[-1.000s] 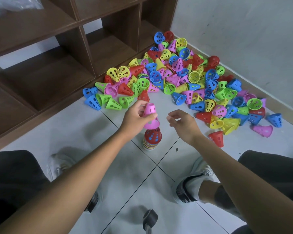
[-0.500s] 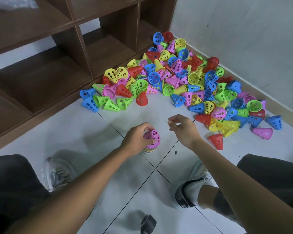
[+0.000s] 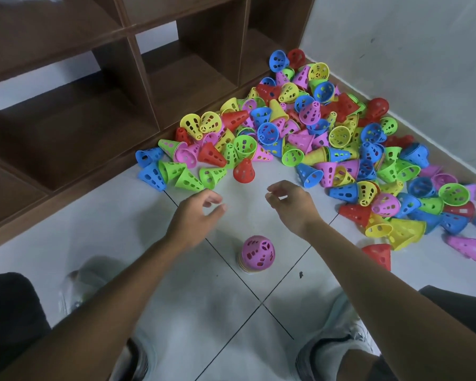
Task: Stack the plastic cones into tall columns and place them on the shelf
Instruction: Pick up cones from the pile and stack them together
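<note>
A short stack of cones (image 3: 257, 254) with a pink cone on top stands upright on the white floor tiles between my forearms. Beyond it, my left hand (image 3: 195, 215) hovers above the floor with loosely curled fingers and holds nothing. My right hand (image 3: 290, 203) is also empty, fingers relaxed, a little to the right. A big heap of several loose perforated cones (image 3: 313, 133) in red, blue, green, yellow and pink lies ahead against the wall corner. A single red cone (image 3: 243, 171) stands upright just past my hands.
The brown wooden shelf (image 3: 138, 67) with open compartments runs along the left and back. A grey wall (image 3: 410, 50) bounds the right. My knees and shoes are at the bottom. A lone red cone (image 3: 378, 255) and a pink one (image 3: 469, 247) lie at the right.
My left hand pushed the pink cone down onto the stack, let go and moved up and forward. My right hand also moved forward toward the heap.
</note>
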`<state>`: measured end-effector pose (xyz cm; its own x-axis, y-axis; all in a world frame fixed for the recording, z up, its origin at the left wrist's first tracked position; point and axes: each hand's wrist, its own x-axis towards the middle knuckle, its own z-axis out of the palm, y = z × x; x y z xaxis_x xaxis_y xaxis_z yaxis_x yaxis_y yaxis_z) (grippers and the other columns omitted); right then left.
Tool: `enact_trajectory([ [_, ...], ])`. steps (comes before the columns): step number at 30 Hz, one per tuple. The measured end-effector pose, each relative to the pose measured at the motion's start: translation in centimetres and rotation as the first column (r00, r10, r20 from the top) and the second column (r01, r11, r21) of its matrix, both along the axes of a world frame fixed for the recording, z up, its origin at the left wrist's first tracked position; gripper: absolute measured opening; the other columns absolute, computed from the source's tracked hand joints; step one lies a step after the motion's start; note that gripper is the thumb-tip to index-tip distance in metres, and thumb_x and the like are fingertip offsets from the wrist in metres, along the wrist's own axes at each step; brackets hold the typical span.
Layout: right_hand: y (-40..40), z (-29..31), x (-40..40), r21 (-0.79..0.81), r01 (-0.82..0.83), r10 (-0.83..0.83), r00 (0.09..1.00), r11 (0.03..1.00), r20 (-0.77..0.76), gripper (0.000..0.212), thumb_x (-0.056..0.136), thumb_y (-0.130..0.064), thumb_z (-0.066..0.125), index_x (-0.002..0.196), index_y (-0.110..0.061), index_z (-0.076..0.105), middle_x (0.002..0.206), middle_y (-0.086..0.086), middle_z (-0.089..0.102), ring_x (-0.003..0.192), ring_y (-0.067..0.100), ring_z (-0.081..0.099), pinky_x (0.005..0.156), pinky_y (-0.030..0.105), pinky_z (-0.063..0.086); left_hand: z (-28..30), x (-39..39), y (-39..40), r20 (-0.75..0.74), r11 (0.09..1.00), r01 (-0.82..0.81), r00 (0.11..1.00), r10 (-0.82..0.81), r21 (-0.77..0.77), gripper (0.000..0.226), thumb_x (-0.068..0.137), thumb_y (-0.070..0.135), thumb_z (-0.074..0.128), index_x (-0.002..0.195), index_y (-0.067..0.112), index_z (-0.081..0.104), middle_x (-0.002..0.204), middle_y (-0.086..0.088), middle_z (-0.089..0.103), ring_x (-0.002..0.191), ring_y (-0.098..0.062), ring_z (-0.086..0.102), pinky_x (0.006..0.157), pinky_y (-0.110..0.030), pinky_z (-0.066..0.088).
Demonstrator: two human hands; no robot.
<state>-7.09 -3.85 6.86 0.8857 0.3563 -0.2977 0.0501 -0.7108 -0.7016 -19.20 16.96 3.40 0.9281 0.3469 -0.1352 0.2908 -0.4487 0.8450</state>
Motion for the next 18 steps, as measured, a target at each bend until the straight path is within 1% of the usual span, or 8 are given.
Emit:
enact_trajectory([
  [2,1.3,-1.0,1.5,-0.023,-0.043,0.043,0.999,0.999,0.006,0.026,0.098,-0.032,0.062,0.122,-0.022,0.061,0.11,-0.004,0.065,0.103,0.018,0.062,0.079,0.028,0.047,-0.8,1.0,1.3,-0.002,0.998,-0.035,0.999,0.035,0.058,0.024,0.092,0.035,0.07,0.111,0.02,0.068,0.114,0.009,0.068,0.105,-0.011,0.061,0.088,-0.033,0.05],
  [3,1.9,-1.5,2.3,-0.05,-0.072,0.073,0.997,0.996,0.028,0.031,0.097,-0.033,0.063,0.126,-0.023,0.059,0.113,-0.004,0.064,0.108,0.017,0.059,0.084,0.028,0.046,-1.2,1.5,1.9,-0.001,0.994,-0.054,0.999,0.054,0.093,0.026,0.091,0.033,0.071,0.113,0.019,0.067,0.115,0.006,0.066,0.106,-0.014,0.06,0.088,-0.035,0.05],
  [5,2.9,-2.6,3.9,-0.107,-0.12,0.129,0.988,0.987,0.083,0.042,0.094,-0.035,0.066,0.134,-0.026,0.053,0.125,0.001,0.06,0.122,0.022,0.051,0.096,0.033,0.044,-2.0,2.7,3.1,0.001,0.981,-0.099,0.995,0.1,0.168,0.027,0.089,0.03,0.073,0.112,0.017,0.066,0.115,0.0,0.062,0.108,-0.02,0.058,0.088,-0.038,0.05],
  [7,3.8,-3.5,5.2,-0.159,-0.154,0.17,0.981,0.975,0.09,0.055,0.093,-0.037,0.068,0.142,-0.031,0.045,0.139,0.007,0.05,0.133,0.027,0.04,0.105,0.041,0.039,-2.9,3.8,4.0,0.001,0.958,-0.151,0.988,0.156,0.243,0.029,0.087,0.028,0.075,0.111,0.016,0.065,0.115,-0.006,0.059,0.108,-0.026,0.056,0.087,-0.039,0.049],
  [9,4.5,-4.3,6.6,-0.19,-0.187,0.207,0.974,0.964,0.087,0.069,0.091,-0.039,0.071,0.149,-0.033,0.035,0.149,0.008,0.038,0.14,0.03,0.03,0.11,0.045,0.034,-3.9,4.7,4.7,-0.005,0.928,-0.202,0.977,0.215,0.312,0.034,0.086,0.027,0.076,0.115,0.014,0.064,0.121,-0.011,0.056,0.112,-0.031,0.051,0.086,-0.034,0.043],
  [13,5.7,-6.2,9.5,-0.221,-0.218,0.247,0.962,0.95,0.113,0.091,0.084,-0.039,0.079,0.156,-0.034,0.024,0.157,0.01,0.027,0.145,0.032,0.022,0.115,0.051,0.03,-6.0,6.3,5.7,-0.094,0.891,-0.225,0.955,0.282,0.394,0.052,0.086,0.033,0.076,0.132,0.017,0.058,0.144,-0.015,0.04,0.129,-0.036,0.039,0.091,-0.031,0.036],
  [15,6.3,-7.4,11.0,-0.236,-0.211,0.244,0.962,0.949,0.121,0.098,0.081,-0.04,0.081,0.157,-0.037,0.02,0.159,0.01,0.023,0.146,0.034,0.02,0.116,0.052,0.03,-7.1,6.9,6.0,-0.124,0.893,-0.216,0.95,0.285,0.395,0.055,0.084,0.034,0.077,0.133,0.019,0.057,0.148,-0.014,0.036,0.133,-0.035,0.036,0.093,-0.03,0.033],
  [18,7.3,-8.9,13.2,-0.257,-0.221,0.255,0.961,0.941,0.108,0.101,0.078,-0.038,0.084,0.156,-0.041,0.02,0.16,0.011,0.02,0.145,0.037,0.02,0.116,0.055,0.029,-8.4,7.2,6.1,-0.147,0.901,-0.233,0.941,0.303,0.367,0.055,0.082,0.029,0.08,0.131,0.02,0.057,0.149,-0.014,0.034,0.132,-0.035,0.037,0.098,-0.032,0.035],
])
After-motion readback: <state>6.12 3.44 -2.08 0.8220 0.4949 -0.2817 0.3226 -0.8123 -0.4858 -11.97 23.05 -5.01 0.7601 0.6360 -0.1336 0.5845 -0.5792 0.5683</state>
